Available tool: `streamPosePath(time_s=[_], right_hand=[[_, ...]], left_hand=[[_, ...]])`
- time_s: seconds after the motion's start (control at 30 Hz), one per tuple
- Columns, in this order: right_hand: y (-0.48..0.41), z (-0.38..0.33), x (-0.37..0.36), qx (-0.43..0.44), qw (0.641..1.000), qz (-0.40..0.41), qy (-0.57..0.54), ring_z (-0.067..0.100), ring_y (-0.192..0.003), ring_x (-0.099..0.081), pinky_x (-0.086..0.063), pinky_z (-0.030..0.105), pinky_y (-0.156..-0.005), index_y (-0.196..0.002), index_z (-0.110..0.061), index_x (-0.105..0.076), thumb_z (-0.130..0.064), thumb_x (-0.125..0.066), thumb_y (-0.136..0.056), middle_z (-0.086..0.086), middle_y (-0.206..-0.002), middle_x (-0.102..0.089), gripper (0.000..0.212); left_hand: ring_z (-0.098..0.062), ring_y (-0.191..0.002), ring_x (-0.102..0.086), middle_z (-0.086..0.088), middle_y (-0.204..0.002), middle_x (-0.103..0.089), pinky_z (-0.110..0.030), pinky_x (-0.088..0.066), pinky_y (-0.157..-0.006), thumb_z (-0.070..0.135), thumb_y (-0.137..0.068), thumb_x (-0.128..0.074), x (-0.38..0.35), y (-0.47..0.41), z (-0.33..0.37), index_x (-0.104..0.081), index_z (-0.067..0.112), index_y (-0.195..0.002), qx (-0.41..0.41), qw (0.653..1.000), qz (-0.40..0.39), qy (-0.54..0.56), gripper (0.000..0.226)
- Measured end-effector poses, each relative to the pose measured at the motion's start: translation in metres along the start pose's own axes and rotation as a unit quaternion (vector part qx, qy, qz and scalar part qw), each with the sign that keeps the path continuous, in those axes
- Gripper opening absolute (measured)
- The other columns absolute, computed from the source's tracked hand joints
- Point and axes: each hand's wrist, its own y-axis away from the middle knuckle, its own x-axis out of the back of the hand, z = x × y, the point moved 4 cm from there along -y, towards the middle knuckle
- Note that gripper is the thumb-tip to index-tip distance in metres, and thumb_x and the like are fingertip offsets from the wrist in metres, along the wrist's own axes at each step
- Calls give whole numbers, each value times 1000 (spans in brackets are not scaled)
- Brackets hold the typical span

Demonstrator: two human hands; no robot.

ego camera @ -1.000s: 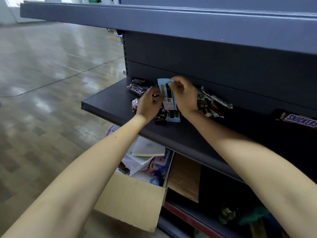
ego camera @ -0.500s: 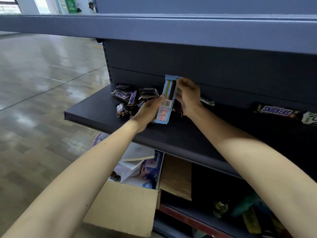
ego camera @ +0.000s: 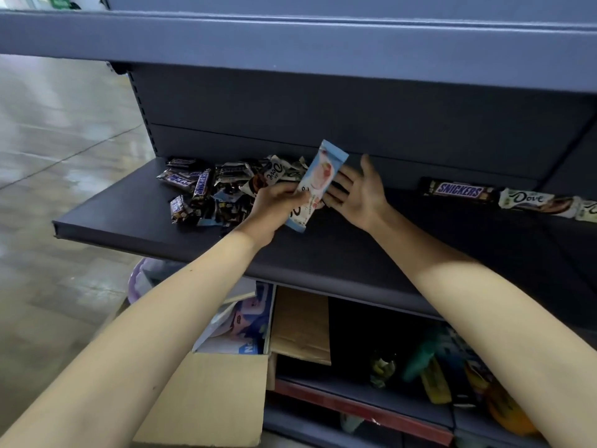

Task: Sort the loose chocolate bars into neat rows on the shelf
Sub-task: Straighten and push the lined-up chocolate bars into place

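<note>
Over the shelf [ego camera: 135,205] the right hand [ego camera: 358,194] has let go, spread wide; the left hand [ego camera: 274,210] grips the blue bar [ego camera: 319,182] for placing.

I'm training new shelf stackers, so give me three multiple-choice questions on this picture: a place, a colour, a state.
1. Where lies the Snickers bar apart from the pile? A top shelf; B back of the middle shelf, right of the pile; C floor.
2. What colour is the packet in the left hand? A red; B light blue; C green.
3. How is the right hand? A fisted; B gripping a bar; C open, fingers straight.
Answers: B, it lies by the back panel beside a Dove bar; B, its wrapper is pale blue; C, its straight fingers grip nothing.
</note>
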Motion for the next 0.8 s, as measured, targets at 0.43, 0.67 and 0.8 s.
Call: streamPosePath(time_s=[0.43, 0.67, 0.8], right_hand=[[10, 6, -6, 46, 980, 23, 194, 12, -81, -61, -49, 23, -66, -88, -20, -58, -17, -58, -89, 0, -87, -63, 3], [8, 4, -8, 79, 974, -12, 213, 13, -84, -61, -53, 26, -73, -93, -18, -61, -16, -59, -90, 2, -91, -64, 4], [8, 9, -3, 62, 992, -13, 111, 16, -91, -60, -45, 36, -97, -89, -19, -59, -18, -58, -90, 3, -92, -64, 1]], left_hand=[[-14, -87, -62, -2, -92, -65, -18, -50, -77, 19, -87, -63, -8, 8, -9, -62, 12, -103, 3, 998, -22, -56, 18], [-7, -83, -59, 0, -111, -60, -22, -45, -65, 41, -101, -23, 7, 6, -14, -49, 16, -126, 96, 995, 33, 19, 44], [-19, -99, -61, -4, -114, -61, -29, -46, -76, 46, -98, -30, 8, 10, -25, -48, 25, -116, 113, 993, 30, 30, 34]])
